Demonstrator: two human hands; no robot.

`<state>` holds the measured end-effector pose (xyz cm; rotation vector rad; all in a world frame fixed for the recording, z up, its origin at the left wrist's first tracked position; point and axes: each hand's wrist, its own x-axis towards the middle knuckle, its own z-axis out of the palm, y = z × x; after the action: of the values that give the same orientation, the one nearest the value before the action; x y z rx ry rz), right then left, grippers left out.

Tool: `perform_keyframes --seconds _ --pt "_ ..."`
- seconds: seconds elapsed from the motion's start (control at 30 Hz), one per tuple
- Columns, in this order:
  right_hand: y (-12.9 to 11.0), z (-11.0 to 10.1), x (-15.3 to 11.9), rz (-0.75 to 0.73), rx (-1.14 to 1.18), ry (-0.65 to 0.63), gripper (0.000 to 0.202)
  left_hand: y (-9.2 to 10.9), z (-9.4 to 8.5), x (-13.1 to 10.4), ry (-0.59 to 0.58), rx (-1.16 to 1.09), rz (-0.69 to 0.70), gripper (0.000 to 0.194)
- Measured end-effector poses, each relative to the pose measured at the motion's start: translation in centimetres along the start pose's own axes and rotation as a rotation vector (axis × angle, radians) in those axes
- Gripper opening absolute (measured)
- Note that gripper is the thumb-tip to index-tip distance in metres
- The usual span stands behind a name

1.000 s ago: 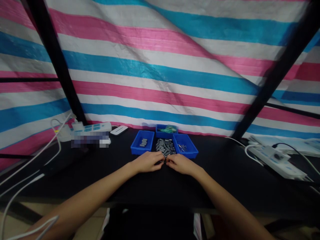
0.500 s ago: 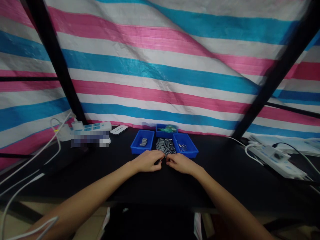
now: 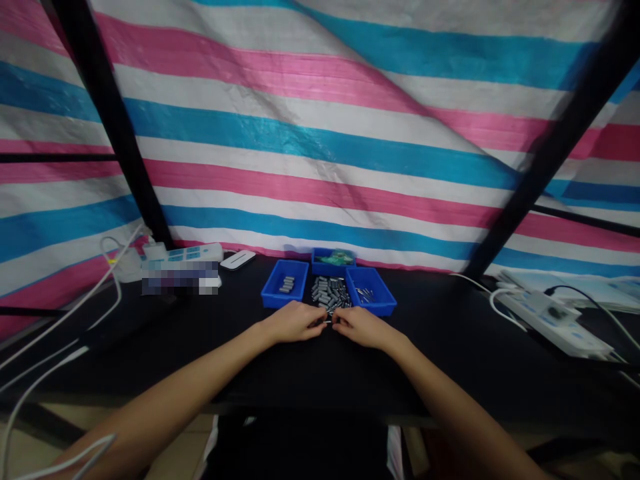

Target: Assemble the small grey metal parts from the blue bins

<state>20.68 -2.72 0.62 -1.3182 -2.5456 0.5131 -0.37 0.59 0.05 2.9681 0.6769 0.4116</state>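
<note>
My left hand (image 3: pixel 299 321) and my right hand (image 3: pixel 361 325) face each other on the black table, fingertips a small gap apart. Between them runs a thin, light metal piece (image 3: pixel 328 322), pinched at its left end by my left hand and at its right end by my right hand. Just beyond lies a pile of small grey metal cylinders (image 3: pixel 330 292). The left blue tray (image 3: pixel 269 301) holds several cylinders; the right blue tray (image 3: pixel 385 309) holds thin metal pins (image 3: pixel 365 294). A third blue tray (image 3: pixel 316 268) behind the pile contains something green.
A white power strip (image 3: pixel 203 253) and a flat white device (image 3: pixel 239 260) lie at the back left. Another power strip (image 3: pixel 560 327) with cables is on the right. White cables cross the left side. Black frame posts and a striped sheet stand behind the table.
My left thumb has closed toward its fingers, narrowing the gap there. The thin light piece now shows between my two hands. The trays and the pile have not moved.
</note>
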Motion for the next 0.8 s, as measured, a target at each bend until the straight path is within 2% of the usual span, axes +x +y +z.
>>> perform_keyframes --seconds 0.53,0.8 --pt "0.27 0.17 0.06 -0.012 0.003 0.001 0.01 -0.14 0.05 -0.01 0.0 -0.01 0.014 0.016" --pt "0.52 0.15 0.06 -0.006 0.029 -0.006 0.011 -0.19 -0.18 0.07 -0.036 -0.007 -0.026 0.017"
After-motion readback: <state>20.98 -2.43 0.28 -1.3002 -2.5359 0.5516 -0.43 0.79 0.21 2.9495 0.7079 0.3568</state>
